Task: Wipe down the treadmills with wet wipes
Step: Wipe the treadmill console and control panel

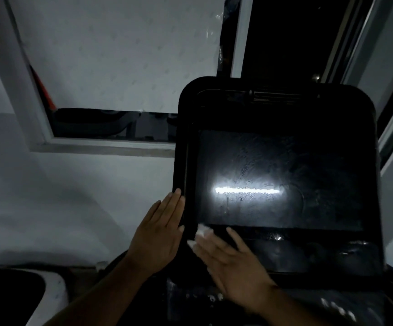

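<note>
Head view: a black plastic treadmill console with rounded corners and a dark glossy screen is seen before a white wall. A bright strip of light is reflected on the smeared screen. The left hand is laid flat against the console's left edge, fingers straight and close together. A crumpled white wet wipe is pressed onto the frame at the screen's lower left corner by the right hand, whose blurred fingers are stretched out and slightly apart. A white-framed window is seen at upper left.
</note>
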`<state>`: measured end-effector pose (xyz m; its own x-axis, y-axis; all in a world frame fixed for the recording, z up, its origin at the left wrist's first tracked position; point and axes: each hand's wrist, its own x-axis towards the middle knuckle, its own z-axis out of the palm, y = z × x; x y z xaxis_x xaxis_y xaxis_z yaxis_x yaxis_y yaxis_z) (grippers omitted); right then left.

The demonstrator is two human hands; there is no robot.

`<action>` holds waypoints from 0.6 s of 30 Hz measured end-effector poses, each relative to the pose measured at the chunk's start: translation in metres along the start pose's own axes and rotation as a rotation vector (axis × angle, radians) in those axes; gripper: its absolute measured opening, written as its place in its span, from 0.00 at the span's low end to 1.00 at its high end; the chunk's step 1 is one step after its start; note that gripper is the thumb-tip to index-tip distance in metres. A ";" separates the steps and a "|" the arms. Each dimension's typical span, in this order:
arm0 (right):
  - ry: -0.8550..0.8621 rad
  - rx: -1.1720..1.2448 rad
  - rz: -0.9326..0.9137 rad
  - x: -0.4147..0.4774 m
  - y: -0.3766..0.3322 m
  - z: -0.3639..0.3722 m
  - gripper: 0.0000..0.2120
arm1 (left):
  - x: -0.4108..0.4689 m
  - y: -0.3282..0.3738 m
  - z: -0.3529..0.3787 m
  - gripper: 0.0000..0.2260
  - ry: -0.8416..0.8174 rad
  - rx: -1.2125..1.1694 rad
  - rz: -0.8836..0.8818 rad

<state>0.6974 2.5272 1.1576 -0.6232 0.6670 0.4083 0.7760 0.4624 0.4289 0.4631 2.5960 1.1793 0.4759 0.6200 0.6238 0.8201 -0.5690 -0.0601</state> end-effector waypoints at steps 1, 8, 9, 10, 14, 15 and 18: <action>0.002 0.014 0.084 0.002 0.003 -0.003 0.31 | -0.008 0.003 0.002 0.26 -0.009 0.006 -0.002; -0.031 0.099 0.080 -0.042 -0.040 0.005 0.30 | -0.072 0.035 0.020 0.28 -0.062 0.039 -0.016; -0.034 0.100 0.155 -0.053 -0.032 0.004 0.30 | -0.078 0.041 0.021 0.28 -0.083 0.038 -0.028; -0.035 0.109 0.265 -0.060 -0.025 0.002 0.30 | -0.083 0.047 0.022 0.29 -0.097 0.031 -0.042; -0.036 0.149 0.374 -0.060 -0.027 0.000 0.30 | -0.093 0.065 0.018 0.29 -0.108 -0.016 -0.101; -0.029 0.151 0.325 -0.059 -0.030 0.000 0.30 | -0.096 0.069 0.015 0.29 -0.111 -0.028 -0.107; -0.035 0.190 0.312 -0.062 -0.030 -0.005 0.29 | -0.108 0.076 0.007 0.29 -0.120 -0.061 -0.100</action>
<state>0.7126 2.4693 1.1234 -0.3521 0.8113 0.4668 0.9346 0.3314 0.1291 0.4761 2.4898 1.1024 0.4300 0.7335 0.5264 0.8465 -0.5303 0.0474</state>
